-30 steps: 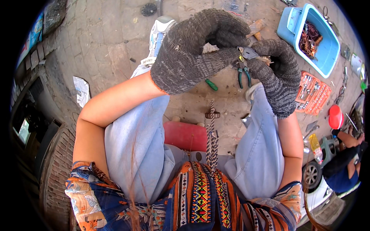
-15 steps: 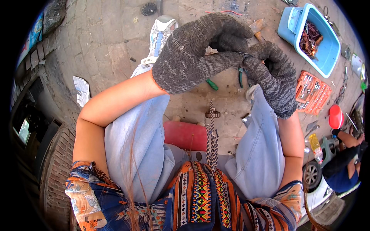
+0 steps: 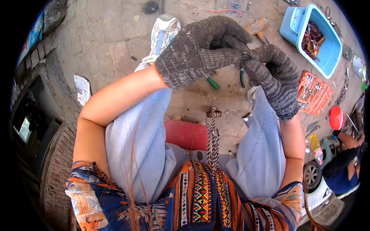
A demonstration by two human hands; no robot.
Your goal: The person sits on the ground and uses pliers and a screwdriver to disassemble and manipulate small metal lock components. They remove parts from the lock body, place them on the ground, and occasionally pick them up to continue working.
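Your left hand (image 3: 200, 52), in a gray glove, sits at the top middle, curled shut on a small metal piece (image 3: 245, 56). Your right hand (image 3: 269, 77) pinches it too. Green-handled pliers (image 3: 242, 76) lie on the ground below. A blue tub (image 3: 323, 46) sits upper right.
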